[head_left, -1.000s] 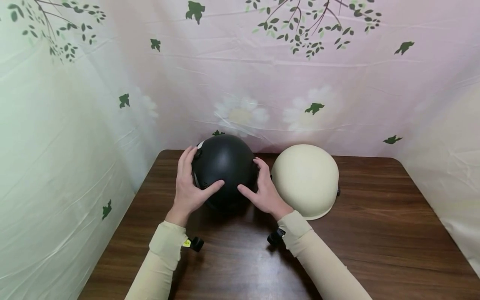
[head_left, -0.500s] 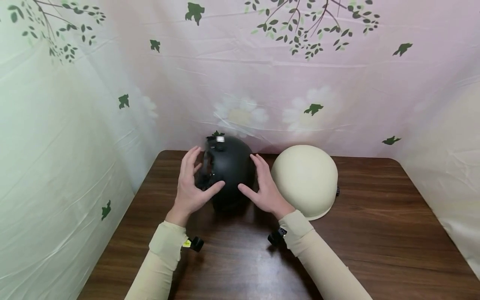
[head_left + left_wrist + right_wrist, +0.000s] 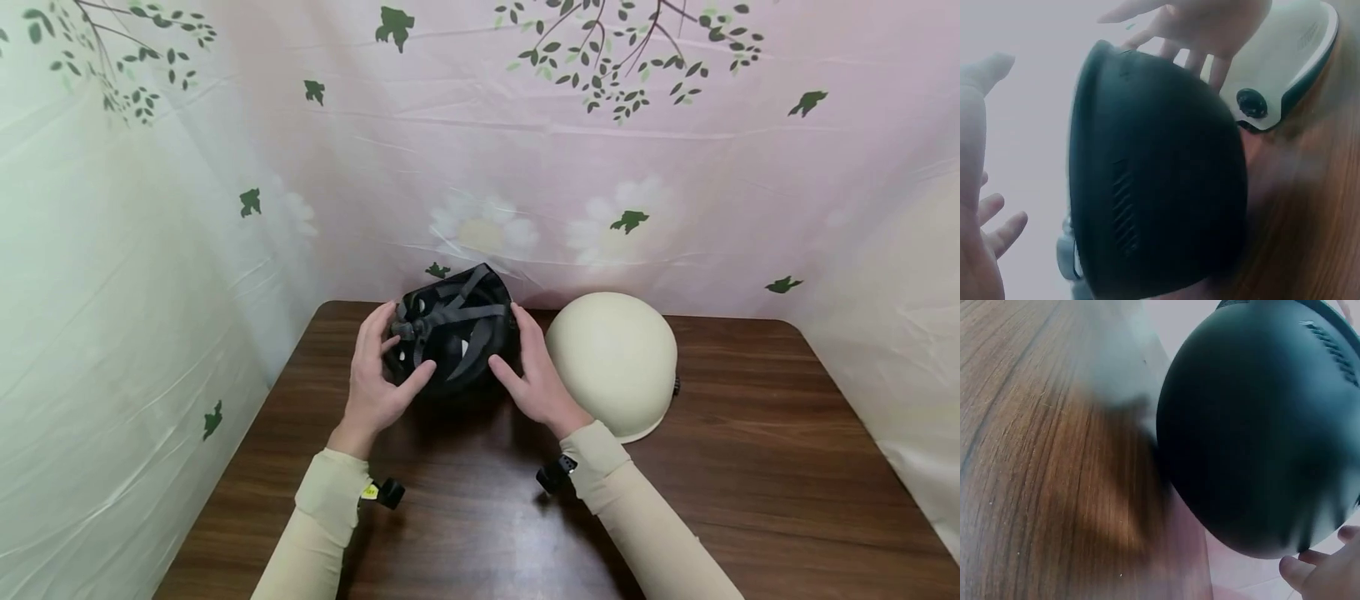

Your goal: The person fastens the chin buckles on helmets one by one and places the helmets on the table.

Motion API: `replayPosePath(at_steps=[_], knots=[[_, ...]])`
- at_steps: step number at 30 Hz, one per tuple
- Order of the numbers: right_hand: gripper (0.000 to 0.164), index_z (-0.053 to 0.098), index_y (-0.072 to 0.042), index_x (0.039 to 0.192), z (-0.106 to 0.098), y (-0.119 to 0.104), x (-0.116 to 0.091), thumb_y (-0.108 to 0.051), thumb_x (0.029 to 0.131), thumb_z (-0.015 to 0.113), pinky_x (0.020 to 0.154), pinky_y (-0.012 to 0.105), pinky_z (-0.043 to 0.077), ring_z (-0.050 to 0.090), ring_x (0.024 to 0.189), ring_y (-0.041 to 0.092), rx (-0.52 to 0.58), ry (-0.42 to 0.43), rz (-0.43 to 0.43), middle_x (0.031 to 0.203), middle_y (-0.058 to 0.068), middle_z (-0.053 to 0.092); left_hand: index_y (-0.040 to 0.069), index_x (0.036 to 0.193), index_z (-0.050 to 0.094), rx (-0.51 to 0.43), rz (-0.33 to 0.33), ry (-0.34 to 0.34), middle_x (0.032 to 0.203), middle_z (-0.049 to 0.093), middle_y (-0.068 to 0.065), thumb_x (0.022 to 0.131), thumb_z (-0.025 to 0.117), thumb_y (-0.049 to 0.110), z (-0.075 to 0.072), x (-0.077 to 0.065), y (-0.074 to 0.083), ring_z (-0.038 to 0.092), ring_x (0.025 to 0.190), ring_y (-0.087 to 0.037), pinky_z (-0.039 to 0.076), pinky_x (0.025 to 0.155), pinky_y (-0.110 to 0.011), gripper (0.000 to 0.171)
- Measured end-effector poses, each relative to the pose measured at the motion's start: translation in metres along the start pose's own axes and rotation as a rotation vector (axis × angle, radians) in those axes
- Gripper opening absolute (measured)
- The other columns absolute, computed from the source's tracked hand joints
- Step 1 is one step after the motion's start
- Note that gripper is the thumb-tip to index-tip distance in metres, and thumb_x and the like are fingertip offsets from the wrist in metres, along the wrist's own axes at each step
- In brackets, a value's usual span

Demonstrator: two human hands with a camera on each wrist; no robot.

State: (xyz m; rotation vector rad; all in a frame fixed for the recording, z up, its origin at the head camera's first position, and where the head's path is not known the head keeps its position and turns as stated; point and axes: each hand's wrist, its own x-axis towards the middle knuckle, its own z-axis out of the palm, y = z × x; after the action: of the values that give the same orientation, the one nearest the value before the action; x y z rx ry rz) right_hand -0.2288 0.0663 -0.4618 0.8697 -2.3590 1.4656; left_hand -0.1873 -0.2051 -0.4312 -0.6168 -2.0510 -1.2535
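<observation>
A black helmet point(image 3: 457, 385) sits between both hands in the head view, its hollow inside turned up and toward the camera. Grey straps point(image 3: 468, 314) cross the opening. On its left, my left hand point(image 3: 372, 375) has thumb and fingers spread; the left wrist view shows those fingers point(image 3: 1007, 234) apart from the dark, vented shell. My right hand point(image 3: 534, 371) stands at the opposite side, thumb and fingers loosely spread. Its straight fingers point(image 3: 1194, 62) meet the shell in the left wrist view, and fingertips point(image 3: 1294, 569) lie right at the edge in the right wrist view.
A cream helmet point(image 3: 611, 358) rests dome up close to the right hand. Both stand toward the back of a brown wooden table point(image 3: 750, 467). Printed cloth point(image 3: 480, 150) hangs behind and at the sides.
The black helmet has rolled over between the hands, from dome toward the camera to its strapped inside showing. Both hands have stayed nearly in place.
</observation>
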Motion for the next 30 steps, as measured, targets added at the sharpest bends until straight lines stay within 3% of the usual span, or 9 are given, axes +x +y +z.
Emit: replayPosePath(at_steps=[7, 12, 20, 25, 30], knots=[[0.084, 0.013, -0.010, 0.168, -0.004, -0.002, 0.000, -0.043, 0.106, 0.058, 0.126, 0.055, 0.023, 0.021, 0.158, 0.024, 0.004, 0.018, 0.090, 0.173, 0.008, 0.018, 0.011, 0.160, 0.042, 0.041, -0.033, 0.046, 0.161, 0.042, -0.013, 0.084, 0.082, 0.012, -0.005, -0.002, -0.010, 0.047, 0.141, -0.029, 0.047, 0.107, -0.062, 0.086], [0.083, 0.021, -0.010, 0.167, -0.005, -0.002, -0.001, -0.042, 0.104, 0.064, 0.126, 0.054, 0.025, 0.024, 0.157, 0.025, -0.033, 0.051, 0.152, 0.171, 0.010, 0.024, 0.015, 0.161, 0.041, 0.107, -0.161, 0.042, 0.162, 0.040, -0.011, 0.090, 0.081, 0.019, -0.007, -0.005, -0.020, 0.043, 0.144, -0.028, 0.042, 0.112, -0.060, 0.082], [0.081, 0.033, -0.008, 0.162, -0.007, -0.002, -0.002, -0.034, 0.098, 0.075, 0.124, 0.055, 0.027, 0.026, 0.156, 0.031, -0.111, 0.071, 0.145, 0.166, 0.017, 0.031, 0.023, 0.165, 0.033, 0.128, -0.411, -0.066, 0.167, 0.035, -0.007, 0.095, 0.077, 0.039, -0.005, -0.013, -0.035, 0.040, 0.148, -0.033, 0.039, 0.116, -0.058, 0.084], [0.082, 0.035, -0.006, 0.160, -0.006, 0.000, -0.002, -0.026, 0.094, 0.078, 0.123, 0.056, 0.029, 0.030, 0.154, 0.035, -0.129, 0.076, 0.157, 0.165, 0.021, 0.032, 0.026, 0.167, 0.025, 0.105, -0.486, -0.140, 0.167, 0.036, -0.011, 0.097, 0.075, 0.044, -0.003, -0.016, -0.040, 0.036, 0.153, -0.033, 0.032, 0.121, -0.060, 0.088], [0.082, 0.037, -0.005, 0.160, -0.006, -0.001, -0.002, -0.021, 0.091, 0.080, 0.122, 0.057, 0.031, 0.031, 0.153, 0.037, -0.140, 0.077, 0.165, 0.165, 0.021, 0.031, 0.028, 0.166, 0.025, 0.086, -0.506, -0.149, 0.161, 0.044, -0.010, 0.097, 0.075, 0.044, -0.001, -0.020, -0.038, 0.038, 0.152, -0.029, 0.032, 0.123, -0.058, 0.088]])
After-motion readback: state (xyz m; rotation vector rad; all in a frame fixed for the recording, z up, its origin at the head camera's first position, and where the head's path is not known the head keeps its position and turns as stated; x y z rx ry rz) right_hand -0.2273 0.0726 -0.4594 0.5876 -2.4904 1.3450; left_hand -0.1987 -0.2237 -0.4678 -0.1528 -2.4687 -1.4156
